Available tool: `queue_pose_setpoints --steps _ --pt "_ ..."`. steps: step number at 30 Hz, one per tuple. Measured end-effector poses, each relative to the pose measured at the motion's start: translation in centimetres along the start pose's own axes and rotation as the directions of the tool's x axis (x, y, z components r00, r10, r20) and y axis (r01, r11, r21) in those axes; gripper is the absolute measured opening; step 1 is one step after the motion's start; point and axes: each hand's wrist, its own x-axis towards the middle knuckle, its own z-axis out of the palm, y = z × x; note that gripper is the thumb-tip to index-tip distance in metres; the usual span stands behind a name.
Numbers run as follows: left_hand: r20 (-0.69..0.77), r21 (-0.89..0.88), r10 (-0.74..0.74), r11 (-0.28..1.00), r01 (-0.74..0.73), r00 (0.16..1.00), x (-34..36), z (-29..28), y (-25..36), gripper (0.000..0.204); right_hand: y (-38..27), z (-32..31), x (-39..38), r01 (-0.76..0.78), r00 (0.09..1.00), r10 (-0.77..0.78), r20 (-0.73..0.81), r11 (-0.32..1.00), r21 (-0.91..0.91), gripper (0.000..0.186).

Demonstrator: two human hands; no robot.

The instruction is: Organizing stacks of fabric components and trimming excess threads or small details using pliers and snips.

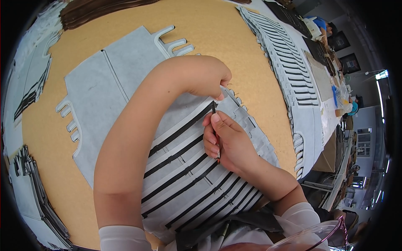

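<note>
A large light-grey fabric panel point(113, 83) with several black and white strips sewn across its near part lies in front of me. Bent over it, my left hand point(211, 77) has its fingertips closed on the panel's edge, by the end of the topmost black strip point(184, 127). My right hand point(228, 138) is closed around a slim black tool with a reddish part point(217, 144). The tool's dark tip points up at that strip end, just below my left fingertips. Its exact kind cannot be made out.
The panel rests on a tan tabletop point(259, 104). A long stack of similar striped panels point(289, 62) lies to the right. More grey pieces point(39, 201) are piled at the left, with brown material point(96, 12) at the far left. People work in the far right background.
</note>
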Motion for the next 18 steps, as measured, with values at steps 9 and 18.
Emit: queue_pose_setpoints --steps 9,18 --pt "-0.016 0.012 0.033 0.999 -0.033 0.999 0.1 0.0 -0.6 0.027 0.0 -0.1 0.4 -0.016 1.000 0.016 0.001 1.000 0.014 0.023" --pt "0.006 0.059 0.062 0.996 -0.063 0.998 0.8 0.0 -0.8 0.027 0.8 0.1 -0.7 0.108 0.994 -0.108 -0.026 0.994 -0.014 0.024"
